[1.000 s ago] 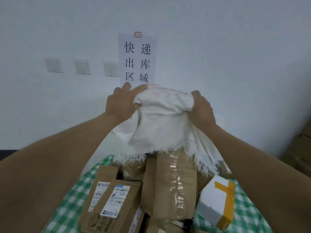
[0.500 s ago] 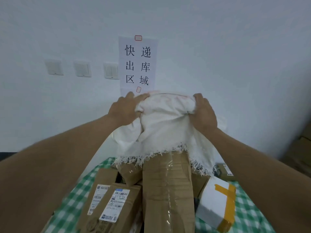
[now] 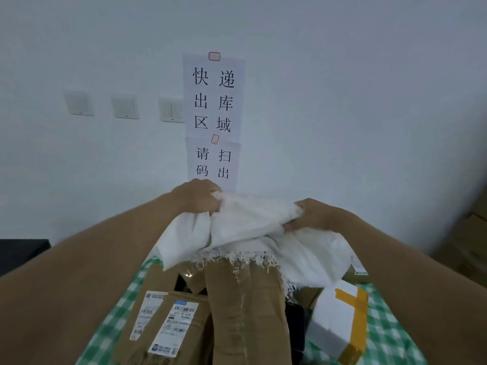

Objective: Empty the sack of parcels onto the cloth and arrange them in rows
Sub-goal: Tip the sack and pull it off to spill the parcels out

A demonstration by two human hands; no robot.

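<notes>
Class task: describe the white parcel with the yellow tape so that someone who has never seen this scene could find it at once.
Start at the green-checked cloth spread below the wall signs. Parcels are heaped on it under the white sack that both hands hold up. At the heap's right edge lies the white parcel: its neighbours are brown cardboard, and it alone is white, crossed with yellow tape.

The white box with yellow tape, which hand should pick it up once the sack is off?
Probably the right hand: the white box lies on the green checked cloth under the right forearm, while the left hand grips the sack across the pile.
</notes>
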